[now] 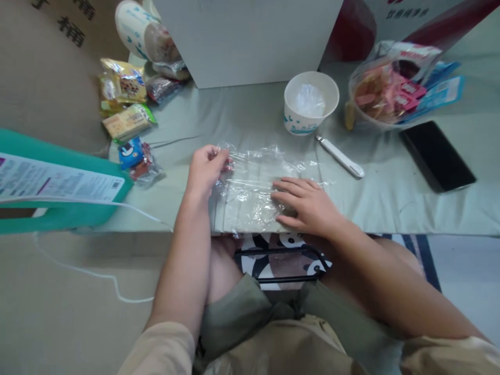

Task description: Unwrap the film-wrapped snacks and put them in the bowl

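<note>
A clear plastic bag (258, 179) lies crumpled flat on the pale green cloth-covered table (390, 203), near its front edge. My left hand (205, 169) pinches the bag's left edge between thumb and fingers. My right hand (308, 203) lies flat on the bag's right part, fingers spread and pointing left, pressing it down.
Behind the bag stand a white paper cup (310, 101) with plastic inside and a white pen-like tool (339, 156). A bag of pink snacks (390, 88) and a black phone (437, 155) lie at right. Snack packets (127, 104) and a teal box (58, 182) are at left, a white box (250, 39) behind.
</note>
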`<state>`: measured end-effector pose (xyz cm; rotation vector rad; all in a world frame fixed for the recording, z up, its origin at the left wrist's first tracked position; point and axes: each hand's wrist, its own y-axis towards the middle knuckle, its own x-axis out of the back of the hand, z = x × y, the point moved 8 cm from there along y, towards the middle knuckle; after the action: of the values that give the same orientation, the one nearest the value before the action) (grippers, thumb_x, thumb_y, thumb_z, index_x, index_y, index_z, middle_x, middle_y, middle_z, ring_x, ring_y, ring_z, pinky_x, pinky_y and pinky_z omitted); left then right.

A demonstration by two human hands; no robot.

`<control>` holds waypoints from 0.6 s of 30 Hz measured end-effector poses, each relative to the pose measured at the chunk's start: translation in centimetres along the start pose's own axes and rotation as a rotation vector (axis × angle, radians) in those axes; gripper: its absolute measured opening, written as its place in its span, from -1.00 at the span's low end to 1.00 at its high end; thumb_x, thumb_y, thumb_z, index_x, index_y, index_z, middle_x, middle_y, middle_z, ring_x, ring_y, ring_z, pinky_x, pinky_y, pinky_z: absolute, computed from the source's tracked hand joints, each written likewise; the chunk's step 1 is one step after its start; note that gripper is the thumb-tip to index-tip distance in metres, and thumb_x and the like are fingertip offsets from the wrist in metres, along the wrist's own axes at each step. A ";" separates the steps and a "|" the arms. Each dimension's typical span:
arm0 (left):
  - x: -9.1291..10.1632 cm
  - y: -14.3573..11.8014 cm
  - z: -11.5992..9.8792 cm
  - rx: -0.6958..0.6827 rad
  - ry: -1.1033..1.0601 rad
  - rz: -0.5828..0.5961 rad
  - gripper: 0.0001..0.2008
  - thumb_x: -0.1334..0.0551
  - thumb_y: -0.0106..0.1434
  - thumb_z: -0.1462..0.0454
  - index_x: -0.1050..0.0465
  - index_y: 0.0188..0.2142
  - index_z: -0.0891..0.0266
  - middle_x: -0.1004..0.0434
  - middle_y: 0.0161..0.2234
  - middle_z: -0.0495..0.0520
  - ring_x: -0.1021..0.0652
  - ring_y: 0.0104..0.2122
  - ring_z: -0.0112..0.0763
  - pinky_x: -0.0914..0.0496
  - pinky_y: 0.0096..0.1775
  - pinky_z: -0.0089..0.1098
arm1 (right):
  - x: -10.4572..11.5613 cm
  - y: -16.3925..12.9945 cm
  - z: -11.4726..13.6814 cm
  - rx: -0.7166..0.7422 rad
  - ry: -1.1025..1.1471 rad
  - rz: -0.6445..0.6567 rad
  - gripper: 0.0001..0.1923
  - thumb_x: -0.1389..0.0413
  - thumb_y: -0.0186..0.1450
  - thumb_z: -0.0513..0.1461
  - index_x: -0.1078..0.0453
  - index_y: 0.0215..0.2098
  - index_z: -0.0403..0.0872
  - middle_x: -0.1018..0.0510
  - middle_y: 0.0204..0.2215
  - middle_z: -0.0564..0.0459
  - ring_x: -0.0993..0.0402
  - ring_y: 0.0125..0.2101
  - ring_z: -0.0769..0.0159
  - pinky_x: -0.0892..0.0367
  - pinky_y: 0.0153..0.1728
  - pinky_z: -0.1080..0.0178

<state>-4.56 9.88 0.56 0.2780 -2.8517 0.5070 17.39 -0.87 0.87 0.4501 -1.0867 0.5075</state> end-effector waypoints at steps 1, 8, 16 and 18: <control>0.7 0.4 -0.1 -0.033 0.008 -0.054 -0.81 -0.27 0.26 0.35 -0.36 -0.48 0.23 -0.50 -0.52 -0.04 -0.50 -0.58 -0.54 -0.19 -0.60 -0.55 | 0.2 -0.2 0.0 -0.006 -0.013 0.002 -0.56 -0.19 0.35 -0.04 -0.50 0.15 0.03 -0.47 0.31 -0.10 -0.38 0.30 -0.11 -0.40 0.12 -0.15; 3.5 2.1 -0.5 -0.302 0.095 -0.320 -0.79 -0.37 0.19 0.39 -0.34 -0.34 0.18 -0.42 -0.41 -0.08 -0.47 -0.38 -0.50 -0.36 -0.33 -0.54 | 2.1 -0.7 -0.3 -0.124 0.001 -0.089 -0.54 -0.14 0.35 -0.01 -0.55 0.11 -0.06 -0.63 0.12 -0.17 -0.55 0.11 -0.17 -0.52 -0.01 -0.17; 0.5 0.9 -0.8 -0.288 0.080 -0.029 -0.81 -0.41 0.12 0.43 -0.42 -0.40 0.22 -0.45 -0.38 -0.02 -0.48 -0.29 -0.48 -0.37 -0.26 -0.54 | 1.6 -1.5 -3.9 -0.295 0.671 0.016 -0.34 -0.09 0.40 0.02 -0.20 0.43 0.14 -0.48 0.30 -0.09 -0.67 -0.36 0.24 -0.63 -0.32 0.08; -0.1 1.0 -0.5 -0.248 0.062 0.020 -0.80 -0.44 0.10 0.41 -0.44 -0.40 0.22 -0.46 -0.37 -0.01 -0.50 -0.28 -0.46 -0.35 -0.33 -0.56 | 1.3 -1.7 -5.5 -0.347 0.727 -0.039 -0.18 -0.13 0.39 0.01 0.06 0.53 0.23 -0.35 0.39 -0.08 -0.68 -0.33 0.22 -0.62 -0.36 0.09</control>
<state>-4.59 11.01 0.71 0.1851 -2.8202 0.1591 22.81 1.17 -0.34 -0.0335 -0.4443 0.3881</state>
